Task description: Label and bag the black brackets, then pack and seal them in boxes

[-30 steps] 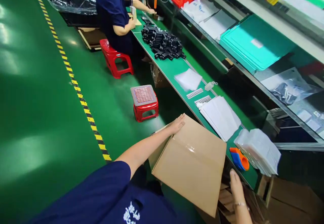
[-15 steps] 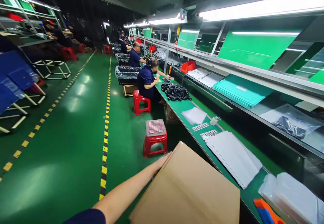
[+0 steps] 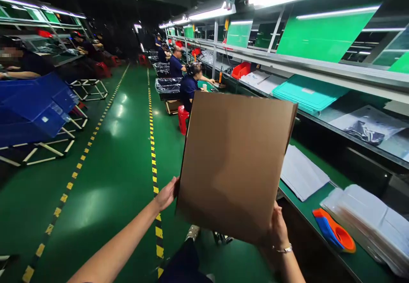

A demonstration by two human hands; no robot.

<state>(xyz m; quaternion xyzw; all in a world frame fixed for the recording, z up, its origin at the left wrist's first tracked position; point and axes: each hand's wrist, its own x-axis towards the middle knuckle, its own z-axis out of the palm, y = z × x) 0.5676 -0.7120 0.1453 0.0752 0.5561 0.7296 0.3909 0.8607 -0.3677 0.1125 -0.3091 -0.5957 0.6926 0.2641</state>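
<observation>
A large brown cardboard box (image 3: 236, 163) is held up in front of me, one broad face turned toward me. My left hand (image 3: 168, 194) grips its left edge near the bottom; the fingertips go out of sight behind the cardboard. At the lower right edge, my right hand (image 3: 278, 227) holds the box from the side, a bracelet on its wrist. Its fingers are partly hidden by the box. The box hangs above the floor, just left of the bench, and hides part of the benchtop behind it.
The green workbench (image 3: 305, 208) on the right bears white sheets (image 3: 302, 172), clear plastic trays (image 3: 367, 219) and an orange-and-blue tape dispenser (image 3: 335, 232). A seated co-worker (image 3: 190, 85) is beyond the box, near a red stool (image 3: 182, 119). Blue bins (image 3: 35, 104) stand left of the taped aisle.
The box has been raised and tipped so a broad face points at me. My right hand has come into view on its right side. The view has shifted, showing more of the left side.
</observation>
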